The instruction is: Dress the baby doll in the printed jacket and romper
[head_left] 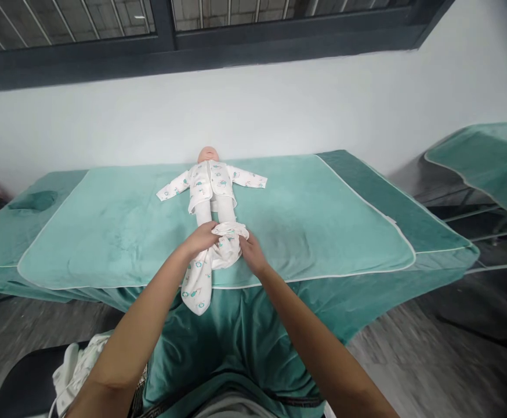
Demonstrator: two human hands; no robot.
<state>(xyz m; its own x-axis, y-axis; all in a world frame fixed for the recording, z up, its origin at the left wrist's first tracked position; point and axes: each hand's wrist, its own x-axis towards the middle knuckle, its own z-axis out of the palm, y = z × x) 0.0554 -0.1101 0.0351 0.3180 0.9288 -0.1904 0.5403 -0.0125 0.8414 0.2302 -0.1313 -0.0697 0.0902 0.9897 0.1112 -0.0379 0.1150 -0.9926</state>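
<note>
A baby doll (210,184) lies on its back on a teal blanket (323,232), head toward the wall, wearing a white printed top. A pair of white printed trousers (205,270) is bunched at the doll's feet, one leg hanging over the bed's front edge. My left hand (201,238) grips the trousers' waistband on the left, fingers closed. On the right side my right hand (251,252) pinches the same waistband. The doll's feet are hidden by the cloth and my hands.
The blanket covers a teal massage bed (445,238) against a white wall below a barred window. Another teal-covered bed (488,157) stands at the right. A dark teal cloth (33,200) lies at the bed's left end. White printed clothing (73,371) rests at lower left.
</note>
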